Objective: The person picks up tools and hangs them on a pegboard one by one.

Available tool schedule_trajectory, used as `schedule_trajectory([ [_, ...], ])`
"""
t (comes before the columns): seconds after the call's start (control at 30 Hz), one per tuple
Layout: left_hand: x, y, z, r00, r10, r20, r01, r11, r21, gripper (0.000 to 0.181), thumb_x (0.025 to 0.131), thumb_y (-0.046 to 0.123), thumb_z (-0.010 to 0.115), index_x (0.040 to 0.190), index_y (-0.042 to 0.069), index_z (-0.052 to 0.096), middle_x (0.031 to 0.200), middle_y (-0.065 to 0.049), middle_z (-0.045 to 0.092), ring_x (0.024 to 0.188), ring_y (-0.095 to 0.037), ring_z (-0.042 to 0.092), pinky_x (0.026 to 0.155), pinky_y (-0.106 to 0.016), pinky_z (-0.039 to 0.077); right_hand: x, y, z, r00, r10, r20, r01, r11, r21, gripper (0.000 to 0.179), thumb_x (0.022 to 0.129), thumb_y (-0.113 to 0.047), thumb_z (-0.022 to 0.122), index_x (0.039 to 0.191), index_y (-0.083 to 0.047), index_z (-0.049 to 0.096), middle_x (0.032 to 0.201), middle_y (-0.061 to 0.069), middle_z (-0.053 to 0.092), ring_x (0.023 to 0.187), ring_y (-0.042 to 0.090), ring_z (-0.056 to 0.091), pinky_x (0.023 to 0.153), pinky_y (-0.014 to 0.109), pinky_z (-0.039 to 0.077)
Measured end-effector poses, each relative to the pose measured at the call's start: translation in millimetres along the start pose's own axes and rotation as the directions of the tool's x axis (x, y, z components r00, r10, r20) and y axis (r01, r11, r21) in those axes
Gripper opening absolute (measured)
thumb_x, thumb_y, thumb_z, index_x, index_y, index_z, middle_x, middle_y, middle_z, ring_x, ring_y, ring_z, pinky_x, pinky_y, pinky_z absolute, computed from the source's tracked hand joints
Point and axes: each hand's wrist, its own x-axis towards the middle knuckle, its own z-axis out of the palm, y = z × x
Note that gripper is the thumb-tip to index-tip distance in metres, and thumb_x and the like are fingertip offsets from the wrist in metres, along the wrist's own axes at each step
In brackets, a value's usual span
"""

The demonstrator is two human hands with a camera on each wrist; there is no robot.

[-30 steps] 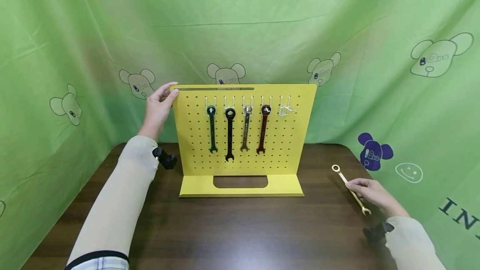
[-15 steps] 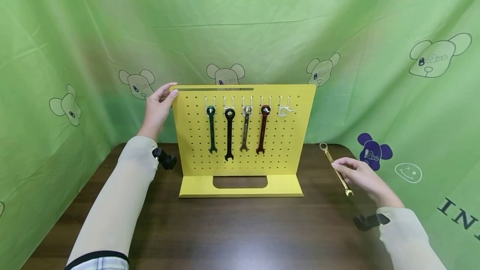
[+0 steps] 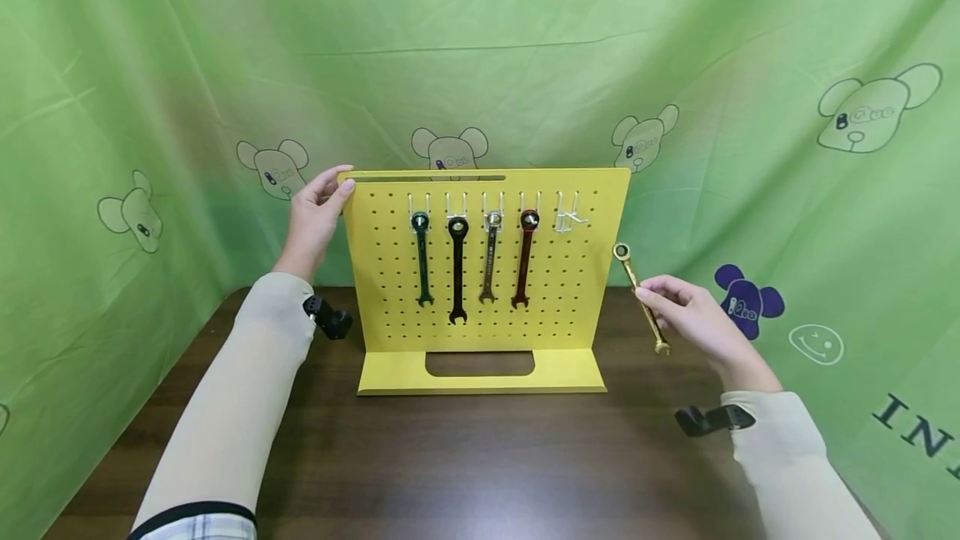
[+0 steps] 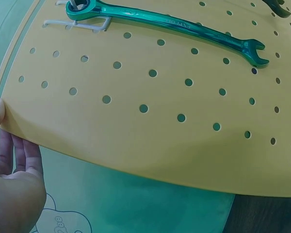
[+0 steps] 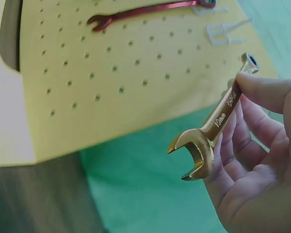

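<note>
In the head view my left hand grips the upper left corner of a yellow pegboard; the thumb lies in front and the fingers go behind. To the right of the board, my right hand pinches a gold combination wrench mid-shank, tilted, ring end up and close to the board's right edge. In the right wrist view the wrench's open end points toward the camera and "10mm" shows on its shank. Green, black, silver and red wrenches hang from hooks.
A white double-prong hook with no wrench on it sits at the right of the hook row. The board's base stands on a dark wooden table. Green cloth with cartoon heads surrounds the table.
My right hand has raised the gold wrench and carried it left, from over the table's right side to near the board's right edge. The left hand keeps its hold on the corner.
</note>
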Motion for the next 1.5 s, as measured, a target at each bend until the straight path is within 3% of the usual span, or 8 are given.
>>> schedule_trajectory([
  [0.13, -0.6, 0.2, -0.5, 1.000, -0.002, -0.003, 0.002, 1.000, -0.005, 0.036, 0.098, 0.028, 0.066, 0.133, 0.019, 0.066, 0.107, 0.001, 0.057, 0.093, -0.010, 0.053, 0.086, -0.026, 0.049, 4.6, -14.5, 6.3, 0.999, -0.029, -0.020, 0.028, 1.000, -0.013, 0.033, 0.101, -0.038, 0.062, 0.119, -0.010, 0.063, 0.094, 0.000, 0.063, 0.082, 0.011, 0.058, 0.070, 0.023, 0.052],
  [0.23, -0.8, 0.1, -0.3, 1.000, -0.002, -0.008, 0.002, 1.000, -0.003, 0.035, 0.098, 0.027, 0.066, 0.133, 0.019, 0.066, 0.106, 0.001, 0.057, 0.093, -0.010, 0.053, 0.086, -0.025, 0.049, 8.6, -22.2, 11.4, 0.997, -0.063, -0.033, 0.063, 0.998, -0.010, 0.026, 0.101, -0.036, 0.063, 0.115, -0.014, 0.065, 0.091, -0.003, 0.061, 0.079, 0.012, 0.057, 0.068, 0.022, 0.050],
  [0.37, -0.6, -0.1, 0.0, 1.000, 0.000, -0.007, 0.000, 1.000, 0.000, 0.038, 0.098, 0.027, 0.066, 0.134, 0.016, 0.065, 0.106, 0.001, 0.057, 0.093, -0.010, 0.053, 0.087, -0.026, 0.049, 13.1, -31.0, 17.9, 0.995, -0.093, -0.035, 0.095, 0.994, 0.053, 0.019, 0.101, -0.033, 0.063, 0.112, -0.017, 0.066, 0.090, -0.006, 0.060, 0.078, 0.012, 0.055, 0.067, 0.021, 0.048],
  [0.6, -0.2, -0.7, -0.4, 1.000, 0.003, -0.006, -0.003, 1.000, 0.000, 0.039, 0.099, 0.028, 0.065, 0.136, 0.014, 0.063, 0.107, 0.000, 0.058, 0.093, -0.011, 0.054, 0.088, -0.027, 0.049, 22.8, -40.9, 29.4, 0.991, -0.129, -0.040, 0.133, 0.981, 0.143, 0.025, 0.101, -0.028, 0.063, 0.114, -0.006, 0.064, 0.090, -0.006, 0.061, 0.076, 0.009, 0.053, 0.066, 0.020, 0.048],
  [0.9, 0.1, -1.2, 0.1, 1.000, 0.005, -0.009, -0.005, 1.000, -0.006, 0.038, 0.098, 0.027, 0.066, 0.134, 0.015, 0.065, 0.108, 0.000, 0.059, 0.095, -0.011, 0.055, 0.089, -0.027, 0.050, 36.2, -33.8, 42.0, 0.992, -0.117, -0.041, 0.123, 0.975, 0.187, 0.035, 0.101, -0.028, 0.063, 0.115, 0.004, 0.060, 0.088, -0.004, 0.059, 0.078, 0.008, 0.053, 0.068, 0.022, 0.050],
  [1.13, 0.7, -1.0, 0.8, 1.000, 0.007, -0.013, -0.007, 1.000, 0.004, 0.037, 0.099, 0.027, 0.065, 0.134, 0.016, 0.065, 0.108, 0.000, 0.059, 0.094, -0.011, 0.055, 0.088, -0.026, 0.049, 42.6, -28.9, 49.3, 0.995, -0.098, -0.031, 0.102, 0.969, 0.224, 0.034, 0.101, -0.029, 0.063, 0.115, 0.002, 0.060, 0.092, -0.006, 0.060, 0.079, 0.008, 0.052, 0.070, 0.021, 0.050],
  [1.5, -0.5, 0.5, 0.8, 1.000, 0.005, -0.017, -0.005, 1.000, 0.003, 0.035, 0.098, 0.027, 0.066, 0.132, 0.019, 0.066, 0.110, 0.000, 0.060, 0.095, -0.011, 0.056, 0.090, -0.028, 0.050, 54.2, -24.2, 62.8, 0.998, -0.070, 0.004, 0.066, 0.951, 0.301, 0.035, 0.103, -0.027, 0.060, 0.120, 0.004, 0.058, 0.098, -0.008, 0.064, 0.090, 0.009, 0.057, 0.082, 0.025, 0.054],
])
